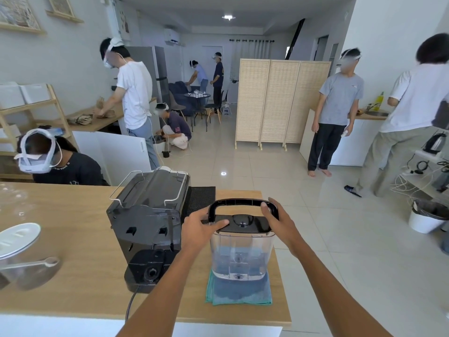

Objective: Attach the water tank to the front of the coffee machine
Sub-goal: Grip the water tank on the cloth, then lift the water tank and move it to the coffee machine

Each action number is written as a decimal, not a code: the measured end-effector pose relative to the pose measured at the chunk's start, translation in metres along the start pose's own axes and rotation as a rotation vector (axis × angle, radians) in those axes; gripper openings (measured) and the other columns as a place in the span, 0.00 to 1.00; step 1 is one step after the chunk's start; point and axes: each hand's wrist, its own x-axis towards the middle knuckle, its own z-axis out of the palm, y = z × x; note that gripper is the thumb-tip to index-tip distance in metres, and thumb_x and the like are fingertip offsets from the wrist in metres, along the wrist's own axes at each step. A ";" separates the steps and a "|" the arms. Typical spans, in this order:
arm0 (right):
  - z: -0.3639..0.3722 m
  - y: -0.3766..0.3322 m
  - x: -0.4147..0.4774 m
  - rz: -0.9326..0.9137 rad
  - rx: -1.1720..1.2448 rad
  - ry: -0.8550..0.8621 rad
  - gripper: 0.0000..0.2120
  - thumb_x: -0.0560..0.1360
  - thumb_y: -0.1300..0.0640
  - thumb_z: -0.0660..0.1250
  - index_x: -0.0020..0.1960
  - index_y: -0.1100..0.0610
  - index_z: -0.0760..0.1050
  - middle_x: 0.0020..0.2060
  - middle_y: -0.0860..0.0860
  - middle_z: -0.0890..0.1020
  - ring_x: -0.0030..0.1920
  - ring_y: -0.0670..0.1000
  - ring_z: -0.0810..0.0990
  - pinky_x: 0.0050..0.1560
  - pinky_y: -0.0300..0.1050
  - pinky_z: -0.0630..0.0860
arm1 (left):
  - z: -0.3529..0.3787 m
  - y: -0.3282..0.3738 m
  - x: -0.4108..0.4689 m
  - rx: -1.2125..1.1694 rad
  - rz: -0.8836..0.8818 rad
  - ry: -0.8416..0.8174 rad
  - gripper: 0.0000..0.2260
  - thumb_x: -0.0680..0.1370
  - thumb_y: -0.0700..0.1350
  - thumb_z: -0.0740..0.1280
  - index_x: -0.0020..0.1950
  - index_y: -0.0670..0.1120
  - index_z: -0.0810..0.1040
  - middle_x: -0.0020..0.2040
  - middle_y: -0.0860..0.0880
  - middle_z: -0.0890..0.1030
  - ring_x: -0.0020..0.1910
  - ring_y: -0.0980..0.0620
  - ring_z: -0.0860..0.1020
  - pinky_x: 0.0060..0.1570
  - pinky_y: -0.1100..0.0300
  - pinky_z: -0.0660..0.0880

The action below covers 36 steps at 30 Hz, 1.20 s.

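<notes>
A clear water tank (240, 254) with a black lid and a raised black handle stands on a folded teal cloth (239, 291), just right of the black coffee machine (148, 215). The machine's side that faces me shows an empty docking base with a round port (151, 272). My left hand (200, 228) grips the lid's left edge. My right hand (273, 221) holds the right end of the handle and the lid's right edge. The tank looks partly filled with water and is apart from the machine.
The wooden counter (73, 239) ends just right of the cloth. A clear jar with a white lid (17, 239) and a measuring spoon (46, 262) lie at the left. A black mat (201, 198) lies behind the machine. Its power cord (131, 305) runs toward me. Several people stand beyond.
</notes>
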 end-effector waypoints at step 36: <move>0.013 0.032 -0.030 -0.086 -0.187 -0.100 0.41 0.77 0.37 0.60 0.82 0.43 0.43 0.79 0.48 0.65 0.73 0.57 0.71 0.69 0.51 0.70 | 0.010 -0.013 -0.013 -0.020 -0.144 -0.349 0.44 0.66 0.76 0.64 0.77 0.72 0.46 0.66 0.54 0.78 0.50 0.53 0.82 0.67 0.44 0.73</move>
